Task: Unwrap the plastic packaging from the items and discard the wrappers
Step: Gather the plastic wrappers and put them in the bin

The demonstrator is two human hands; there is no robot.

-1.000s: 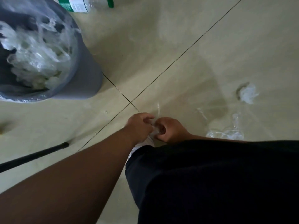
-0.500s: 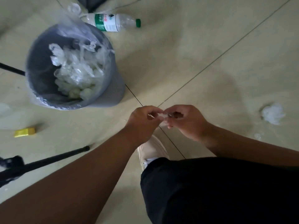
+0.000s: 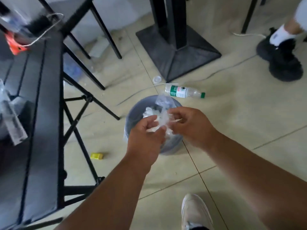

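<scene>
Both hands are over the gray bin (image 3: 131, 117), which sits on the floor right under them. The left hand (image 3: 146, 140) and the right hand (image 3: 191, 125) each pinch the clear wrapper (image 3: 162, 121) with curled fingers, and it stretches left to right between them. I think the wrapper only needs to drop straight down.

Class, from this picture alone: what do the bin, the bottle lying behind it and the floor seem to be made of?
Bin: probably grey plastic, matte, with a clear film liner.
Bottle: clear, glossy plastic, green cap, paper-like label.
Floor: likely glazed ceramic tile; pale, faintly shiny, thin dark joint lines.
</scene>
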